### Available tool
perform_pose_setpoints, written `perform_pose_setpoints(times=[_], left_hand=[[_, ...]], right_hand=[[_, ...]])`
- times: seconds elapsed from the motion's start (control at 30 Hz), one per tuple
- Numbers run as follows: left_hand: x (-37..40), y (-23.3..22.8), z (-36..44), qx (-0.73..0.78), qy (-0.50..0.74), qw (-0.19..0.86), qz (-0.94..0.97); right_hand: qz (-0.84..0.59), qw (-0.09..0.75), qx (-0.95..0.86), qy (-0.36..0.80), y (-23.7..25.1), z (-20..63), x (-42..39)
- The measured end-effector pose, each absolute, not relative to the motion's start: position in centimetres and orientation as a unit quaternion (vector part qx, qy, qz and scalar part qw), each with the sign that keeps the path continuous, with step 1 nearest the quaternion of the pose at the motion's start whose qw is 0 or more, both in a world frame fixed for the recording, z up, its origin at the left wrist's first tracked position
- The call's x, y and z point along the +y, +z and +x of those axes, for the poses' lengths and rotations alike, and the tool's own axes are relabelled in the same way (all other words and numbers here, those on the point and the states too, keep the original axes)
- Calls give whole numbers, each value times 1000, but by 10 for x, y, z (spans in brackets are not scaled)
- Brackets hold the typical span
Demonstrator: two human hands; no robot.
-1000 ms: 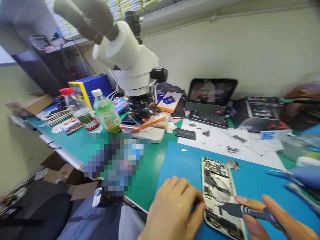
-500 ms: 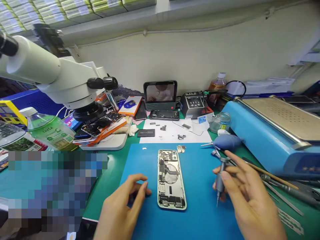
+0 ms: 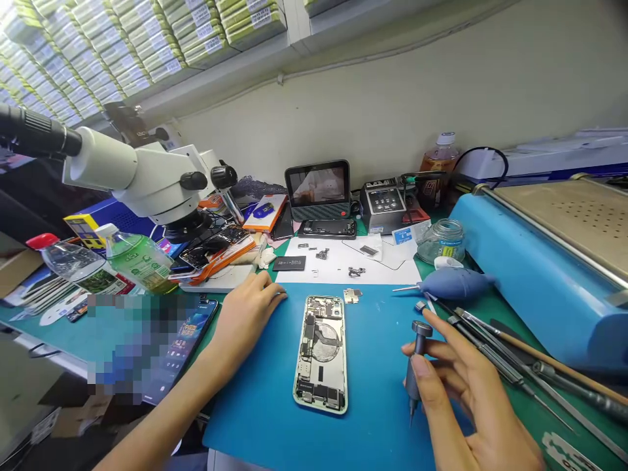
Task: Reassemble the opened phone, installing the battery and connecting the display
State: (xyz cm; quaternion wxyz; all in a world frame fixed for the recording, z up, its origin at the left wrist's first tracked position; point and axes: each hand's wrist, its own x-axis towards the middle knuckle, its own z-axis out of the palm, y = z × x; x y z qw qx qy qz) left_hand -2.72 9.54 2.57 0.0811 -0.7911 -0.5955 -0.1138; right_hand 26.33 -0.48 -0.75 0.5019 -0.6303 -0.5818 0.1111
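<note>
R hand grips screwdriver, tip down, rt of opened phone; L hand upper-left of phone, fingers bent, can't tell if gripping.

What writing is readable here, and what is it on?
Nothing reads clearly enough to quote.
Opened phone: no legible print.
Black rectangular slab: white print, too small.
Green bottle, red-capped bottle, glass jar: labels, too small.
Blue-and-white card: marks, blurred.
Yellow packs: white labels, too small.
Lit phone: screen characters, too small.
Microscope: lettering, blurred.
</note>
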Motion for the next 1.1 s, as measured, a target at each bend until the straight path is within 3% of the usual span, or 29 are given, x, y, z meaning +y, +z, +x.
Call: perform_pose_setpoints(times=[0.2,0.5,0.93,1.1], left_hand=[[82,24,-31,-603,-125,37,-787],[51,23,-52,-537,-202,-116,-811],[46,7,-40,-581,-255,-89,-768],[37,15,-31,-568,-279,-128,-764]], right_hand=[[-606,510,-602,107,-6,262,-6],[-622,514,-581,110,-11,259,-3],[-635,523,-538,183,-15,263,-2],[-633,520,-547,169,-12,262,-1]])
